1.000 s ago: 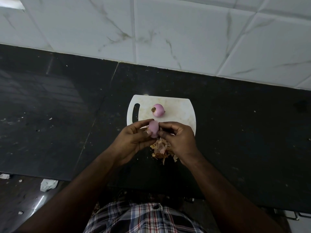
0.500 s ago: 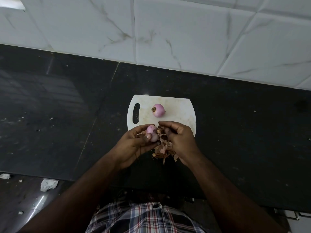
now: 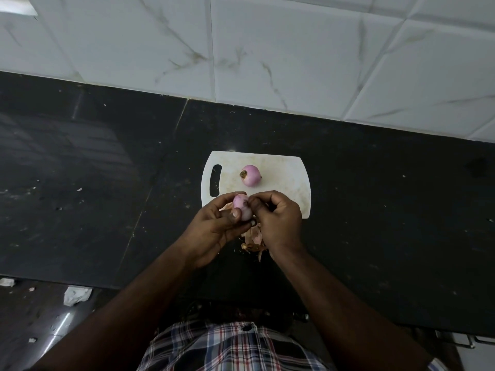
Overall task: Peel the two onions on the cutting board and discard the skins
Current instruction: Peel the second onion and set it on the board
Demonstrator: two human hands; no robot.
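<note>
A white cutting board (image 3: 289, 183) with a handle slot lies on the black counter. One pink onion (image 3: 251, 175) rests on it, root end facing left. My left hand (image 3: 214, 231) holds a second pink onion (image 3: 242, 207) above the board's near edge, thumb across its front. My right hand (image 3: 278, 220) pinches at that onion's right side with curled fingers. A pile of brownish onion skins (image 3: 253, 241) lies on the counter below the hands, partly hidden by them.
The black counter (image 3: 107, 196) runs left to right, backed by a white marbled tile wall (image 3: 267, 49). Crumpled white scraps (image 3: 76, 295) lie on the dark floor at lower left. My checked shirt (image 3: 227, 346) shows at the bottom.
The held onion has been turned in my left hand and lifted slightly toward the board. My right fingers have shifted from below it to its upper right side.
</note>
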